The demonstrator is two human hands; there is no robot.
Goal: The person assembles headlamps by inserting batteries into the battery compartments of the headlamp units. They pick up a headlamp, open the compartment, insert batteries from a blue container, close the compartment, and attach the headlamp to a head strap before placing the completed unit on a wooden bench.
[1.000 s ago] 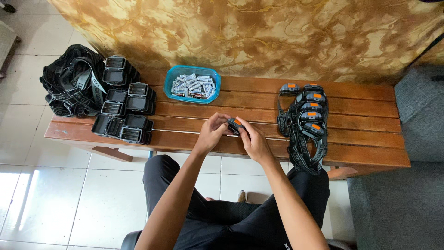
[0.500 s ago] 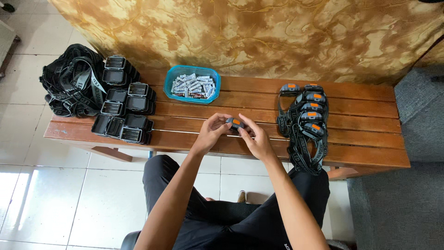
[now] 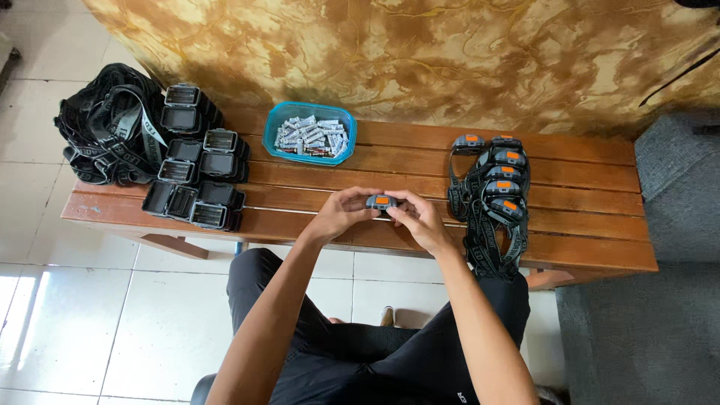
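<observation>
Both my hands hold one small grey headlamp body with an orange button [image 3: 382, 201] just above the wooden bench [image 3: 585, 247]. My left hand [image 3: 341, 213] grips its left end with thumb and fingertips. My right hand [image 3: 417, 217] closes over its right end. A blue tray of batteries [image 3: 309, 135] lies behind my hands. To the right sits a pile of grey and orange headlamps with straps [image 3: 491, 199].
Several open black headlamp cases [image 3: 195, 176] are stacked at the bench's left end, beside a heap of black straps [image 3: 109, 135]. A marbled brown wall [image 3: 420, 52] backs the bench. White floor tiles lie below, grey carpet at right.
The headlamp body has been turned in my hands, so its orange button now faces up between my fingers. My hands stay at the same spot over the bench.
</observation>
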